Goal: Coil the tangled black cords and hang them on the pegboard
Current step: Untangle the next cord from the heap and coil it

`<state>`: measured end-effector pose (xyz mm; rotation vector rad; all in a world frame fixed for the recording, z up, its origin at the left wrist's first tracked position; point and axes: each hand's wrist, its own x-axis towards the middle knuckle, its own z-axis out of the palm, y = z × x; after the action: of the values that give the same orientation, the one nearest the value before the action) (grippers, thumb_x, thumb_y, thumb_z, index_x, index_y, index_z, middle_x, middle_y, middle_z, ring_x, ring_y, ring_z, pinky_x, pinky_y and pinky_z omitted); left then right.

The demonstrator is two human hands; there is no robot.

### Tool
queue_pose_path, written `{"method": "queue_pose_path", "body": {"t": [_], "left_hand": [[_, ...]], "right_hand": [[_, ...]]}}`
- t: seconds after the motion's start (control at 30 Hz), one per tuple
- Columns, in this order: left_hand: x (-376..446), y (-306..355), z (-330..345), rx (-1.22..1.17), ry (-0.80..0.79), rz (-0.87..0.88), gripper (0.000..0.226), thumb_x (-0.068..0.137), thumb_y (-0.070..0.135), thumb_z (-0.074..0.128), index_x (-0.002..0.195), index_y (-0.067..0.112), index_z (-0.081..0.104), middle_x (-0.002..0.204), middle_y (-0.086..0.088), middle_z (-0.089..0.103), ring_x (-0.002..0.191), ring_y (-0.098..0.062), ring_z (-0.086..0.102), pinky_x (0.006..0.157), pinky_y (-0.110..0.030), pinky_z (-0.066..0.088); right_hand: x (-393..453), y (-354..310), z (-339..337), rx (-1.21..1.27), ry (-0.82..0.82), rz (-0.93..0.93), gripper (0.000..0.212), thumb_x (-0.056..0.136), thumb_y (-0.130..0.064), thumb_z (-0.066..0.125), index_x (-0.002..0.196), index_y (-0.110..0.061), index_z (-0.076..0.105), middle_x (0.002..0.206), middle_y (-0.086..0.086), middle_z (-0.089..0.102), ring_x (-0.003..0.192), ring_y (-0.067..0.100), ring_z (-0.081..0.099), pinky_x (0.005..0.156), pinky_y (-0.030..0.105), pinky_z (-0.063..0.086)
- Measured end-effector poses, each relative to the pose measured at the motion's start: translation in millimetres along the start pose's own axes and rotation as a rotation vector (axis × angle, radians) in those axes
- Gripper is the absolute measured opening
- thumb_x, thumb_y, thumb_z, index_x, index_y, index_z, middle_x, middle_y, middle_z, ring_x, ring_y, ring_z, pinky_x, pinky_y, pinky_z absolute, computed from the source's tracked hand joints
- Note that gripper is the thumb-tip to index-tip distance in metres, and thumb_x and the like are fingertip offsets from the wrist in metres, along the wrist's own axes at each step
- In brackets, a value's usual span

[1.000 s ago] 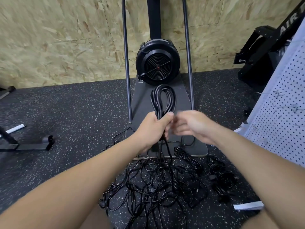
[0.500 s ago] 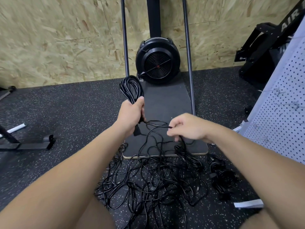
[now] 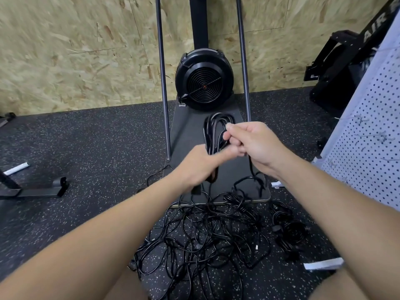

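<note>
A half-made coil of black cord (image 3: pixel 214 131) stands up from my left hand (image 3: pixel 200 164), which grips its lower part. My right hand (image 3: pixel 252 141) pinches a strand of the same cord against the coil's right side. That cord's loose end runs down from my hands into a big tangle of black cords (image 3: pixel 207 234) on the floor in front of me. A smaller bundle of black cord (image 3: pixel 287 230) lies to the right of the tangle. The white pegboard (image 3: pixel 376 131) with several metal hooks leans at the right edge.
A black fan machine (image 3: pixel 204 80) on a dark base plate (image 3: pixel 188 128) with two upright metal bars stands straight ahead against the chipboard wall. Black gym equipment (image 3: pixel 337 61) is at the far right, a metal frame foot (image 3: pixel 41 188) at the left. White paper strips lie on the rubber floor.
My left hand has carried the coil back from the left to the centre. My right hand rose from the tangle and brought a strand up to the coil.
</note>
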<state>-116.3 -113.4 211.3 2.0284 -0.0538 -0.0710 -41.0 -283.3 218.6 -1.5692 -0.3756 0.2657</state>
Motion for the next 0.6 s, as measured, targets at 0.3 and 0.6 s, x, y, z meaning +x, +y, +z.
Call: {"method": "queue_pose_path", "body": {"t": [0.3, 0.6], "left_hand": [[14, -32, -11, 0.02, 0.059, -0.057, 0.029, 0.101, 0.024, 0.07, 0.082, 0.014, 0.05, 0.07, 0.005, 0.041, 0.064, -0.016, 0.039, 0.067, -0.036, 0.037], [22, -44, -38, -0.194, 0.234, -0.188, 0.036, 0.106, 0.037, 0.07, 0.077, 0.018, 0.06, 0.076, -0.007, 0.058, 0.064, -0.02, 0.049, 0.059, -0.031, 0.039]], "right_hand": [[0, 4, -13, -0.172, -0.118, 0.052, 0.028, 0.098, -0.045, 0.081, 0.085, -0.021, 0.082, 0.073, 0.007, 0.064, 0.068, 0.021, 0.06, 0.073, 0.033, 0.056], [-4, 14, -11, -0.284, -0.078, 0.025, 0.041, 0.113, -0.033, 0.058, 0.088, -0.005, 0.074, 0.076, 0.003, 0.064, 0.069, 0.018, 0.06, 0.078, 0.032, 0.054]]}}
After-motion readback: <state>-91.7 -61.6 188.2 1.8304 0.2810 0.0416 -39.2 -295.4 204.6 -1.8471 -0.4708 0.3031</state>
